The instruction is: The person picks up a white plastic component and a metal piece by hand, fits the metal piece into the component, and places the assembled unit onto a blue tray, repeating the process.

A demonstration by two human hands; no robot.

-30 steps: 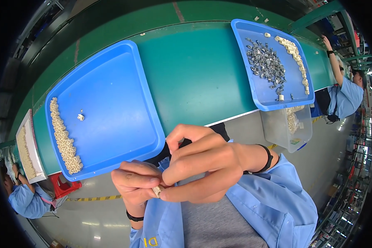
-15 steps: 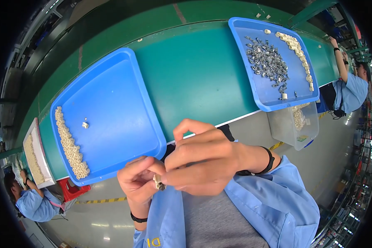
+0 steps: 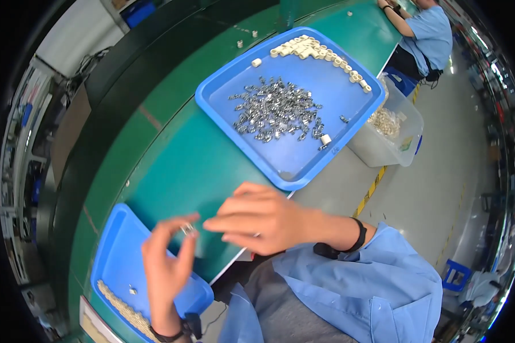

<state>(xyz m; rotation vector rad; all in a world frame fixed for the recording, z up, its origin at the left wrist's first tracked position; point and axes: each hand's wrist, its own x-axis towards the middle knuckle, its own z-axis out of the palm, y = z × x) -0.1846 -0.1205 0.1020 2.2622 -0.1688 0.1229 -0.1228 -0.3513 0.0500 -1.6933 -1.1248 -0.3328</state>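
My left hand (image 3: 165,260) is over the near left blue tray (image 3: 195,298), its thumb and index finger pinching a small cream ceramic part (image 3: 187,228). The part is blurred, so its detail cannot be made out. To its right, apart from it, my right hand (image 3: 263,220) hangs above the green bench edge, fingers drawn together; a small glint shows under them, but what they hold is hidden. Beyond is the far blue tray (image 3: 296,182), with a heap of small metal clips (image 3: 277,108) and a band of cream ceramic tubes (image 3: 309,48). One ceramic tube (image 3: 325,139) lies beside the clips.
Packed cream parts (image 3: 123,308) line the left tray's side, and a single piece (image 3: 133,290) lies apart. A translucent bin (image 3: 377,150) with cream pieces stands below the far tray. A co-worker (image 3: 426,34) is at the bench's far end. Loose pieces (image 3: 240,43) lie behind the tray.
The view has swung toward the right-hand tray. My hands, together at the cream part before, have come apart; the left still pinches a small part.
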